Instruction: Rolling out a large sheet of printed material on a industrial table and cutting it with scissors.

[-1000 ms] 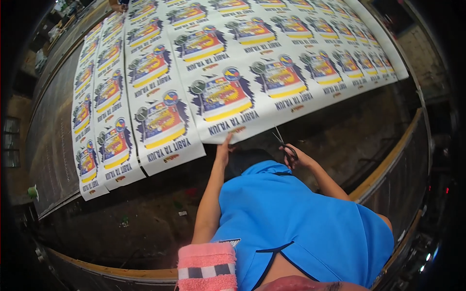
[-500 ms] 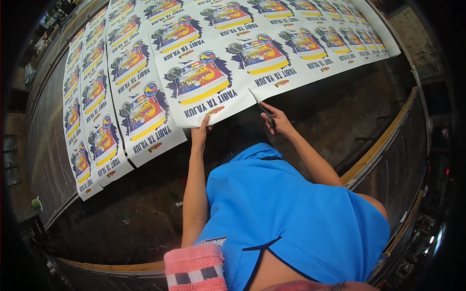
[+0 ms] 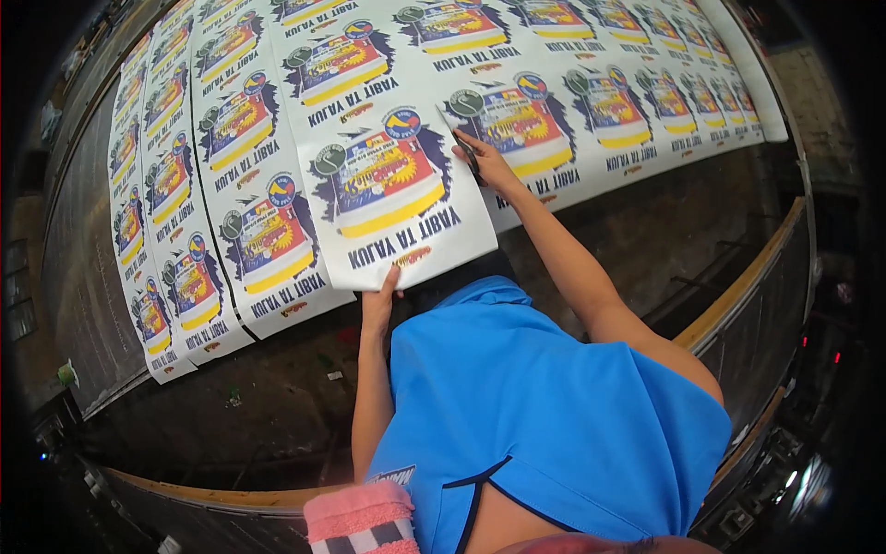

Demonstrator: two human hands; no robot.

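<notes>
White sheet: a long printed sheet (image 3: 406, 138) of glossy white stock lies flat across the dark bench (image 3: 231, 406), carrying rows of the same colourful label design with dark lettering under each one.
Cut strip: the column nearest the person (image 3: 397, 198) is parted from its neighbour on the right along a slit that runs up between two label columns, so its near corner lies a little loose.
Left hand: the left hand (image 3: 380, 297) pinches the near edge of that strip, thumb on top and fingers tucked beneath; the grip looks meant to keep the sheet taut and flat against the pull of the cutting.
Right hand: the right hand (image 3: 487, 162) reaches farther up the sheet, closed around a small pair of dark scissors (image 3: 471, 157) set on the white gap between two columns. How far the blades stand apart is too small to tell.
Arms: both bare forearms stretch out from the lower edge, the right well ahead of the left, which fits one hand steadying while the other works along the line.
Clothing: a bright blue shirt (image 3: 544, 406) fills the lower middle, with a pink and white striped cloth (image 3: 360, 522) at the bottom edge.
Bench edge: a pale wooden rim (image 3: 738, 295) bounds the bench on the right; small scraps (image 3: 332, 374) lie on the dark surface near the left forearm.
</notes>
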